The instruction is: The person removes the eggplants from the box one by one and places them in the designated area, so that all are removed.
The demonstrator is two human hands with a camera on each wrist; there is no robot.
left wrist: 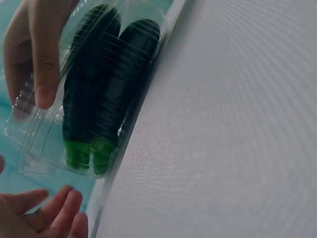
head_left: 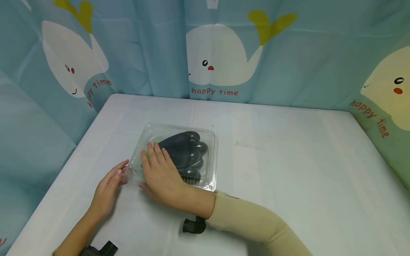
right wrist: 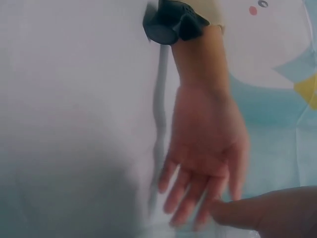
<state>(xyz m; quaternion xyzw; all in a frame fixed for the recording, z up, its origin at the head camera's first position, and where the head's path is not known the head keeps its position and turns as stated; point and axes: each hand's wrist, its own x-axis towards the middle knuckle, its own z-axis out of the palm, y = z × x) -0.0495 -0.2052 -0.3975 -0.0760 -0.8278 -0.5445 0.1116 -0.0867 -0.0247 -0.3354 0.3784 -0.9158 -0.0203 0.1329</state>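
Note:
Dark eggplants (head_left: 179,147) with green stem ends lie inside a clear plastic clamshell box (head_left: 209,153) on the table. My right hand (head_left: 161,177) rests over the box's left part, fingers straight and together on the lid. In the left wrist view its thumb reaches down over the near side of the box. My left hand (head_left: 107,190) is at the box's left corner, fingers extended and loosely spread; whether the fingertips touch the plastic, I cannot tell. The right wrist view shows the left palm (right wrist: 208,134) with relaxed fingers, beside the right thumb (right wrist: 262,213).
A white cloth covers the table (head_left: 288,170). A blue curtain (head_left: 160,53) with whale prints hangs along its back and sides. Black wrist-worn devices (head_left: 194,225) sit at both wrists, low over the table.

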